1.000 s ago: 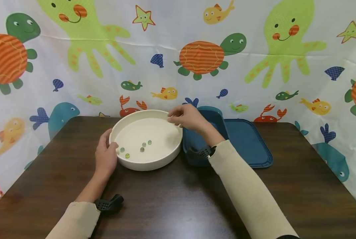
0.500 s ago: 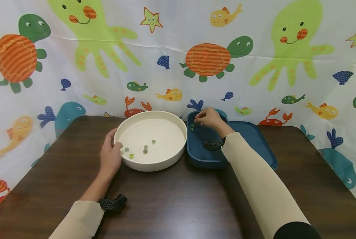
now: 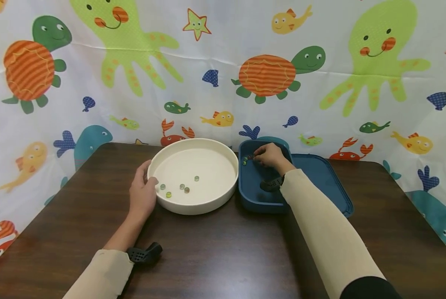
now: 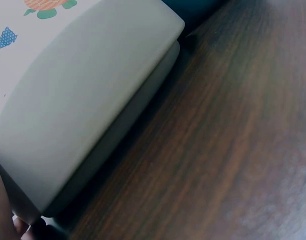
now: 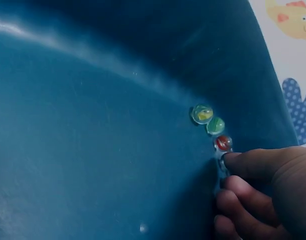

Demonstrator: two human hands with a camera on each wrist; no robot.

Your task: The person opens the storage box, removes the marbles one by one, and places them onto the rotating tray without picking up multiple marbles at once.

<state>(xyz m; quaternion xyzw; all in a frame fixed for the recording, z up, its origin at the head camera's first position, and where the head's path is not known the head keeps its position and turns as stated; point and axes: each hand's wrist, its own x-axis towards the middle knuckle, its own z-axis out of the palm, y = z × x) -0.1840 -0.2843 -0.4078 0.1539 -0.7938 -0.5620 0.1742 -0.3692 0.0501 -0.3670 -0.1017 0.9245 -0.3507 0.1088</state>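
Note:
My left hand (image 3: 143,189) grips the left side of a round cream tray (image 3: 196,209), thumb over the rim and fingers outside. Several small glass marbles (image 3: 168,194) lie toward the tray's front left. My right hand (image 3: 270,158) reaches down into a deep blue box (image 3: 262,206) beside the tray. In the right wrist view its thumb and fingers pinch a clear marble (image 5: 223,161), partly hidden by the thumb. Along the box wall, touching or close to it, lie a yellow-swirled marble (image 5: 202,114), a green marble (image 5: 216,125) and a red-swirled marble (image 5: 223,143).
A flat blue lid (image 3: 320,178) lies on the dark wooden table (image 3: 215,257), right of the box and partly behind the right sleeve. A curtain (image 3: 215,91) printed with sea animals hangs behind the table's far edge.
My right hand has moved from over the tray's right side rightward and down into the blue box. My left hand stays on the tray rim. The head view has shifted slightly.

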